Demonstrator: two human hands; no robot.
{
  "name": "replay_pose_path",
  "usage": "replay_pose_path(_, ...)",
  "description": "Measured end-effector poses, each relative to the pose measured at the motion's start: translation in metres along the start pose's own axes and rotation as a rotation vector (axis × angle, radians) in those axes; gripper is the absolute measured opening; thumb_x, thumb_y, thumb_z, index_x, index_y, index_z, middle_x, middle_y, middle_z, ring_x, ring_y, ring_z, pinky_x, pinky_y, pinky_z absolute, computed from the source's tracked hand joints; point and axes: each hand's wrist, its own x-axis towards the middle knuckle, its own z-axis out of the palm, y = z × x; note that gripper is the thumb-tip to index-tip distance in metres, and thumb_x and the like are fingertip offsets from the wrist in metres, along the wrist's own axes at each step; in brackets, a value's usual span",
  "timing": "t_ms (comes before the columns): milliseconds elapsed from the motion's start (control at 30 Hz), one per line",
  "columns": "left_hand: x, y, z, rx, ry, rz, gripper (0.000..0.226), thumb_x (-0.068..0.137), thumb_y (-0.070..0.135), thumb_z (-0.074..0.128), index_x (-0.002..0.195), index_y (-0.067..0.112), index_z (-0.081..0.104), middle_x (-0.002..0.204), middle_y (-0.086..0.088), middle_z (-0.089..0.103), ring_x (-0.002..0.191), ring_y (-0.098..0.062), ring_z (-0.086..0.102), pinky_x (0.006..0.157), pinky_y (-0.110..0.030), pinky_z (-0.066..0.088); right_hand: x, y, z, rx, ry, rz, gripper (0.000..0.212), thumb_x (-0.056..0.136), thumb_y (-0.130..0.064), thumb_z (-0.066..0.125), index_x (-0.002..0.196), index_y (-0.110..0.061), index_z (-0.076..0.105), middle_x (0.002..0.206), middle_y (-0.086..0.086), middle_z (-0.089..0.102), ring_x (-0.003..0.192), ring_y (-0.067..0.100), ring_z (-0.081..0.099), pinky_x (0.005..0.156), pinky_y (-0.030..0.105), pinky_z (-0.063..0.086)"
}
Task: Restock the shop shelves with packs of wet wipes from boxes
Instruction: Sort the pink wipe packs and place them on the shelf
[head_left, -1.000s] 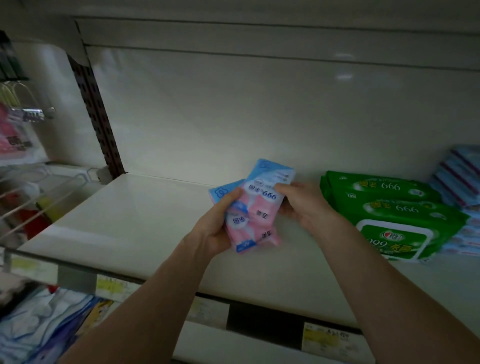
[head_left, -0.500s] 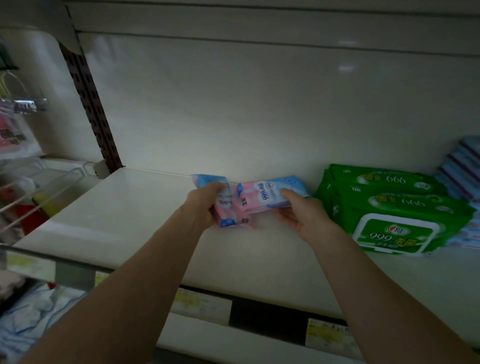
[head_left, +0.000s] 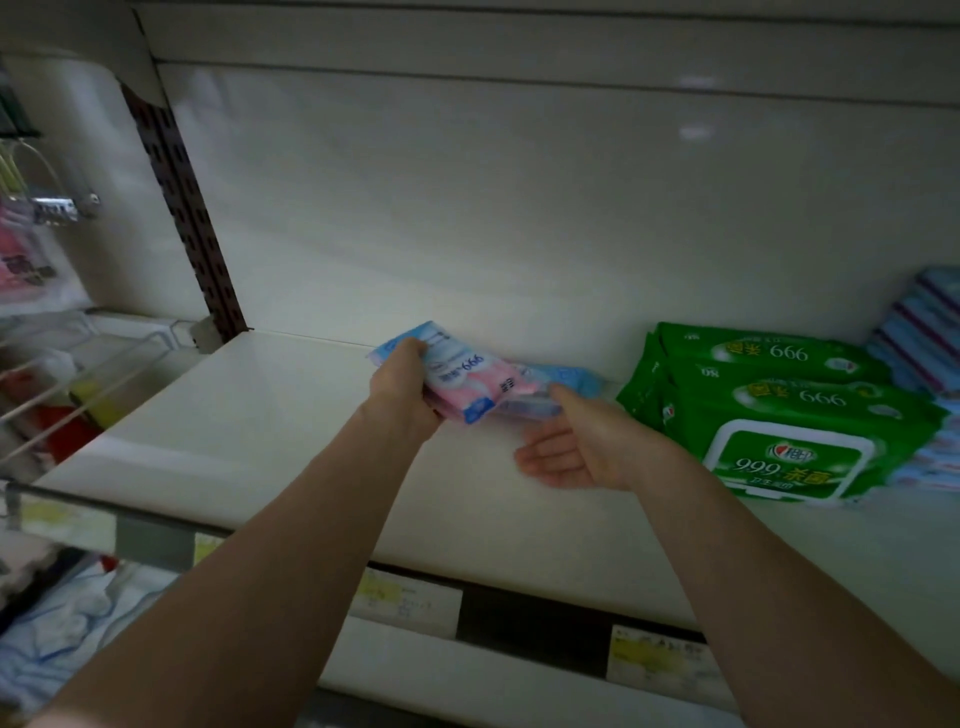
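The white shelf (head_left: 260, 426) holds two green packs (head_left: 779, 415), lidded and stacked one on the other, at its right. Just beyond them, at the picture's edge, is a pile of blue striped packs (head_left: 930, 338). Left of the upright, a wire rack (head_left: 78, 384) holds blurred red, yellow and white goods. Price tags (head_left: 405, 597) line the shelf's front edge.

Half a second ago both hands held the wipes (head_left: 467, 384) between them. Now the right hand (head_left: 576, 447) has let go and lies open below them, palm turned up and fingers straight, only its thumb tip touching the bundle's underside. The bundle has gone deeper, close to the back wall.

The left hand (head_left: 402, 389) grips the wipes at their left end, fingers curled over the top edge, above the middle of the shelf, left of the green packs. They are thin soft packs, pink with pale blue ends, and "999" reads upside down on the top one. A blue end juts out to the right; I cannot tell whether it rests on the shelf.
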Motion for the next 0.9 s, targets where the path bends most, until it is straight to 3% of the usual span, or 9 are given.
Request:
replay_pose_path(133, -0.005, -0.007, 0.005, 0.021, -0.076, -0.040, 0.027, 0.091, -0.001, 0.047, 0.116, 0.006, 0.055, 0.095, -0.017, 0.066, 0.079, -0.028, 0.063, 0.066, -0.045, 0.055, -0.004, -0.006, 0.001, 0.204, -0.129, -0.158, 0.035, 0.094, -0.044, 0.052, 0.107, -0.014, 0.064, 0.093, 0.011, 0.071, 0.076, 0.019, 0.070, 0.063, 0.030, 0.058)
replay_pose_path(233, -0.012, -0.006, 0.008, 0.066, -0.173, -0.111, 0.015, 0.091, 0.000, 0.048, 0.101, 0.003, 0.059, 0.074, -0.017, 0.069, 0.075, -0.027, 0.063, 0.057, -0.042, 0.057, -0.004, -0.007, -0.001, 0.146, 0.035, -0.247, 0.003, 0.091, -0.017, 0.062, 0.093, -0.015, 0.063, 0.078, 0.003, 0.068, 0.060, 0.009, 0.064, 0.052, 0.019, 0.053)
replay_pose_path(367, -0.015, -0.004, 0.014, 0.170, -0.266, -0.178, 0.013, 0.090, 0.009, 0.056, 0.099, 0.001, 0.061, 0.080, -0.016, 0.068, 0.064, -0.025, 0.068, 0.056, -0.034, 0.058, -0.002, -0.015, -0.005, 0.304, 0.209, -0.318, 0.013, 0.090, 0.001, 0.056, 0.079, -0.007, 0.059, 0.064, 0.006, 0.063, 0.043, 0.007, 0.061, 0.045, 0.019, 0.053)
replay_pose_path(500, -0.020, -0.007, 0.024, 0.298, -0.407, -0.210, 0.018, 0.093, 0.009, 0.049, 0.108, 0.005, 0.057, 0.088, -0.017, 0.068, 0.069, -0.025, 0.068, 0.063, -0.037, 0.058, -0.008, -0.026, -0.005, 0.156, 0.090, -0.309, 0.006, 0.089, -0.012, 0.061, 0.085, -0.009, 0.064, 0.075, 0.007, 0.071, 0.063, 0.014, 0.070, 0.059, 0.024, 0.057)
replay_pose_path(600, -0.014, 0.004, 0.021, 0.440, -0.438, -0.245, 0.024, 0.089, 0.009, 0.043, 0.108, 0.009, 0.057, 0.084, -0.014, 0.069, 0.065, -0.024, 0.070, 0.056, -0.038, 0.060, -0.008, -0.035, -0.009, 0.110, 0.188, -0.275, 0.018, 0.090, -0.034, 0.058, 0.085, -0.017, 0.060, 0.082, 0.005, 0.070, 0.070, 0.015, 0.067, 0.067, 0.027, 0.053)
replay_pose_path(667, -0.012, 0.013, 0.017, 0.617, -0.454, -0.285, 0.022, 0.087, 0.012, 0.046, 0.104, 0.009, 0.060, 0.083, -0.012, 0.070, 0.065, -0.022, 0.069, 0.057, -0.035, 0.060, -0.004, -0.040, -0.011, 0.173, 0.251, -0.278, 0.022, 0.090, -0.037, 0.060, 0.089, -0.015, 0.059, 0.087, 0.009, 0.066, 0.069, 0.015, 0.060, 0.062, 0.025, 0.050)
replay_pose_path(733, -0.014, 0.021, 0.016, 0.770, -0.472, -0.309, 0.017, 0.087, 0.017, 0.051, 0.099, 0.010, 0.060, 0.080, -0.009, 0.071, 0.063, -0.018, 0.068, 0.057, -0.030, 0.058, 0.000, -0.042, -0.011, 0.206, 0.271, -0.309, 0.034, 0.088, -0.025, 0.065, 0.118, -0.015, 0.052, 0.096, 0.012, 0.063, 0.067, 0.014, 0.057, 0.056, 0.022, 0.046)
replay_pose_path(800, -0.015, 0.029, 0.017, 0.808, -0.467, -0.307, 0.013, 0.089, 0.020, 0.053, 0.092, 0.009, 0.059, 0.068, -0.006, 0.068, 0.051, -0.013, 0.064, 0.049, -0.022, 0.055, 0.005, -0.040, -0.012, 0.234, 0.291, -0.328, 0.073, 0.086, -0.008, 0.067, 0.146, -0.016, 0.026, 0.095, 0.013, 0.061, 0.062, 0.012, 0.055, 0.048, 0.020, 0.045)
replay_pose_path(900, -0.004, 0.039, 0.013, 0.589, -0.371, -0.272, 0.011, 0.090, 0.019, 0.057, 0.088, 0.008, 0.055, 0.074, -0.013, 0.065, 0.052, -0.019, 0.065, 0.049, -0.028, 0.057, 0.005, -0.037, -0.013, 0.259, 0.314, -0.359, 0.072, 0.086, 0.003, 0.061, 0.147, -0.014, 0.027, 0.078, 0.012, 0.058, 0.055, 0.013, 0.053, 0.040, 0.017, 0.046)
